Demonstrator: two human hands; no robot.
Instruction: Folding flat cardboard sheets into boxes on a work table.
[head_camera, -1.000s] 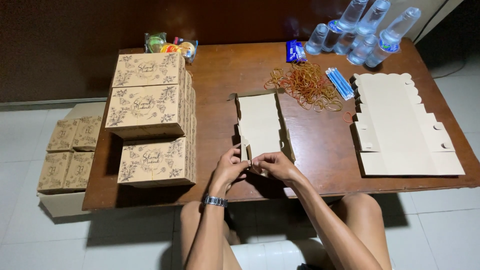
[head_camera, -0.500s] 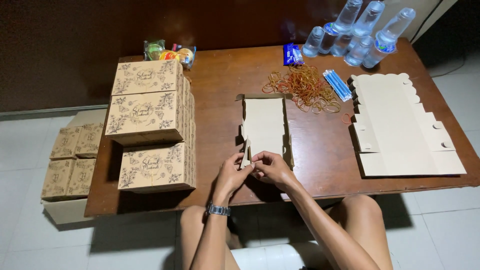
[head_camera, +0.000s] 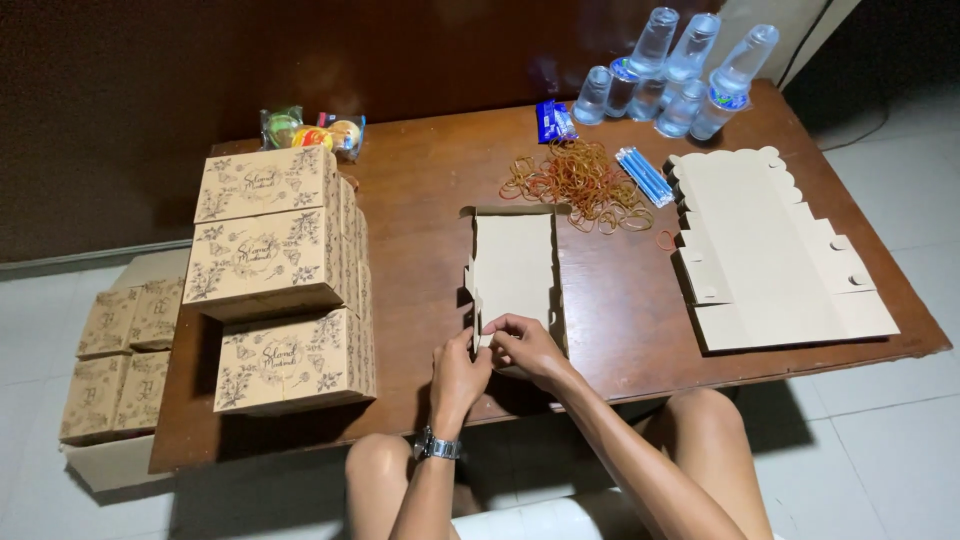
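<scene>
Two hands, left (head_camera: 458, 375) and right (head_camera: 525, 347), pinch the near flap of a half-folded cardboard box (head_camera: 513, 268) on the wooden surface (head_camera: 420, 215), beside stacked printed boxes (head_camera: 275, 275).

Counted on the wooden table (head_camera: 420, 220): three stacks of printed finished boxes (head_camera: 270, 260) at 9 o'clock, one half-folded box blank (head_camera: 512, 265) at centre, one pile of flat blanks (head_camera: 770, 250) at 3 o'clock. Tallied at 1 o'clock five clear water bottles (head_camera: 680, 70), one blue packet (head_camera: 553, 121), one bundle of blue straws (head_camera: 643, 175). Rubber bands (head_camera: 580, 180): too tangled to count. Two hands, left (head_camera: 458, 378) and right (head_camera: 528, 345), at 6 o'clock.
</scene>
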